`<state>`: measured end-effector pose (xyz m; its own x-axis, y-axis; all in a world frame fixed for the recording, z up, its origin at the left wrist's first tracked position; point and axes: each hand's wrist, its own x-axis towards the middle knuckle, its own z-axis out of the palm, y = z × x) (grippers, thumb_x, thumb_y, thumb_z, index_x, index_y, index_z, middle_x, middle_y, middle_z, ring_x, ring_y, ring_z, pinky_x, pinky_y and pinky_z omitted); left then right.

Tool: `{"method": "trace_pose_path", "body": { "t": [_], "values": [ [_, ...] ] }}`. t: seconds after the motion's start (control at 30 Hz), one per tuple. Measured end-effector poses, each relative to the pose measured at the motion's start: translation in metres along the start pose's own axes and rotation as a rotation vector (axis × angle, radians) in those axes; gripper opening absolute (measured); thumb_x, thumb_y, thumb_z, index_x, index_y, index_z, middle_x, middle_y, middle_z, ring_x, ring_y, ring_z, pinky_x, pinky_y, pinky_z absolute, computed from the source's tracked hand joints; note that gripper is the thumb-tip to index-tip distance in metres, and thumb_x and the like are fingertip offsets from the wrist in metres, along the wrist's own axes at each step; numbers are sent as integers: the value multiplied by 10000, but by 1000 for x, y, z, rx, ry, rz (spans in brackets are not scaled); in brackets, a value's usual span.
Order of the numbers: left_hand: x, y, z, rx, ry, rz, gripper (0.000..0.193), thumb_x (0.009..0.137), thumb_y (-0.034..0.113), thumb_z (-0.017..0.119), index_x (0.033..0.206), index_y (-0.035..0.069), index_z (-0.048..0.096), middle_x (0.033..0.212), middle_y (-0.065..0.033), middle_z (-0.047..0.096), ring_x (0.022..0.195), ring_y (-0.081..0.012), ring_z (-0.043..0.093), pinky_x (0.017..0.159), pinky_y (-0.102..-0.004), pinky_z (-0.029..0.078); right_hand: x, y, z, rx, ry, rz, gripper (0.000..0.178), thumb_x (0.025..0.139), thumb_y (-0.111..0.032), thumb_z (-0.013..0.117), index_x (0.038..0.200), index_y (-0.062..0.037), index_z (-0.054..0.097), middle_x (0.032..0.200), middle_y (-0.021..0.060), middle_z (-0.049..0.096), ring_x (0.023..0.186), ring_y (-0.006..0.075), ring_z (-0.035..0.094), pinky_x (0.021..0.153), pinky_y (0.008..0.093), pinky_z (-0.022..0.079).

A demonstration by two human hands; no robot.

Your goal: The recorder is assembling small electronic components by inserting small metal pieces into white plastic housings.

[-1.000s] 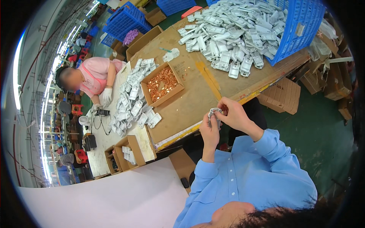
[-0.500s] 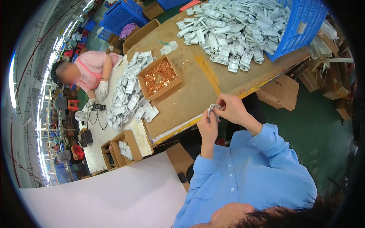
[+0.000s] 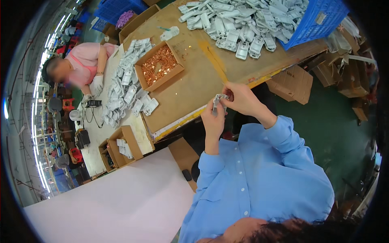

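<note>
Holding casing (image 3: 215, 105), left fingers (image 3: 209, 109) curled, right fingers (image 3: 232, 88) pinched

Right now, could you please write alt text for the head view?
A person's left hand holds a small grey part, which the right hand touches, by the edge of a worktable. On it are a cardboard box of copper-coloured pieces and a large heap of pale parts.

Looking at a brown worktable (image 3: 174, 103) mid-frame: big heap of pale grey parts (image 3: 239, 26) up top, blue crate (image 3: 314, 24) at upper right, open carton (image 3: 167, 76) left of centre. Plus a whitish bench (image 3: 95, 148) at left with another heap (image 3: 127, 83), a black gadget (image 3: 93, 103) and small cartons (image 3: 133, 139).
</note>
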<state>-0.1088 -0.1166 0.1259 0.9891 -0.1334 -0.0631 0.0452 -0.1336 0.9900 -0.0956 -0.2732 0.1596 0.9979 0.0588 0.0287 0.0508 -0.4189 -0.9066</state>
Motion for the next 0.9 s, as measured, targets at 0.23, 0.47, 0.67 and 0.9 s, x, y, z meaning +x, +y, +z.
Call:
{"method": "trace_pose_path", "body": {
  "t": [0.23, 0.47, 0.67, 0.9],
  "values": [
    [-2, -3, -1, 29, -30, 6, 249, 960, 196, 550, 1110, 16, 634, 729, -21, 623, 597, -78, 592, 501, -213, 452, 1, 6, 2, -67, -28, -44, 224, 768, -142, 713, 842, -2, 556, 707, 119, 606, 649, 260, 606, 582, 358, 465],
    [2, -13, -5, 36, 57, -21, 205, 951, 139, 538, 1065, 2, 640, 672, -50, 618, 586, -99, 592, 547, -247, 461, 11, 12, 15, -105, -63, -63, 221, 774, -169, 709, 837, -10, 569, 714, 136, 617, 675, 298, 622, 590, 382, 470],
    [-2, -44, -50, 313, 27, 63, 221, 934, 197, 573, 1026, 8, 640, 671, -47, 603, 581, -96, 543, 539, -254, 434, 35, 25, 37, -67, -113, -154, 222, 787, -183, 716, 859, -14, 592, 756, 131, 636, 685, 265, 626, 628, 359, 490],
    [27, -51, -132, 122, 302, -133, 218, 911, 215, 632, 972, 6, 619, 691, -10, 577, 529, -68, 497, 459, -237, 373, 79, 74, 45, -295, 284, -254, 374, 828, -259, 695, 1099, -23, 593, 1054, 156, 604, 989, 310, 585, 836, 402, 479]
  ]
}}
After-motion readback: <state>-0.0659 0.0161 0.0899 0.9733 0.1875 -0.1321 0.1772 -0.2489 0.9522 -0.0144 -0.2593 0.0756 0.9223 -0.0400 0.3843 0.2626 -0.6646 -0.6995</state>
